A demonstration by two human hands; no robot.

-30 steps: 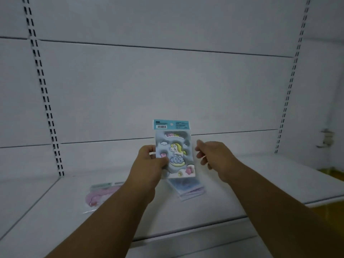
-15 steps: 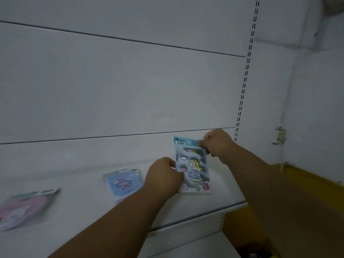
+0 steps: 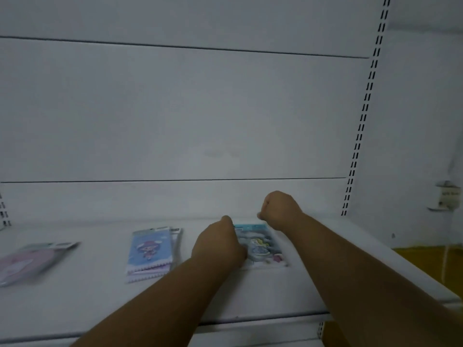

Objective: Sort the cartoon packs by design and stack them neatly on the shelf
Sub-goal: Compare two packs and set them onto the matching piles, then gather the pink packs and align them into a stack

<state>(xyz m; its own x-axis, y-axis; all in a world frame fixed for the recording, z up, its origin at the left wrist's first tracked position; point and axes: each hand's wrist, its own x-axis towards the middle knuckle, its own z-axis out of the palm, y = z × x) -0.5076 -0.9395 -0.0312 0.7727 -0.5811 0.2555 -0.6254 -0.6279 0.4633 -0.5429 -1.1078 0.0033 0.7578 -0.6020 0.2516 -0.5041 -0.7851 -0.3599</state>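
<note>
Head view: the unicorn pack (image 3: 260,246) lies flat on the shelf (image 3: 250,291), long axis running front to back, just right of the blue pack stack (image 3: 150,251); the left hand (image 3: 218,244) grips its left edge, fingers curled, nearer than the right hand (image 3: 278,209), which hovers fisted, seemingly empty, above the top edge. Half a second ago the pack stood upright, pinched by both hands; now it is down, and the right hand has let go.

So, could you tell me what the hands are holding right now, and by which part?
The left hand grips the unicorn pack at its left edge as it lies on the shelf. The right hand is curled at its top right corner; whether it pinches it cannot be told.
</note>
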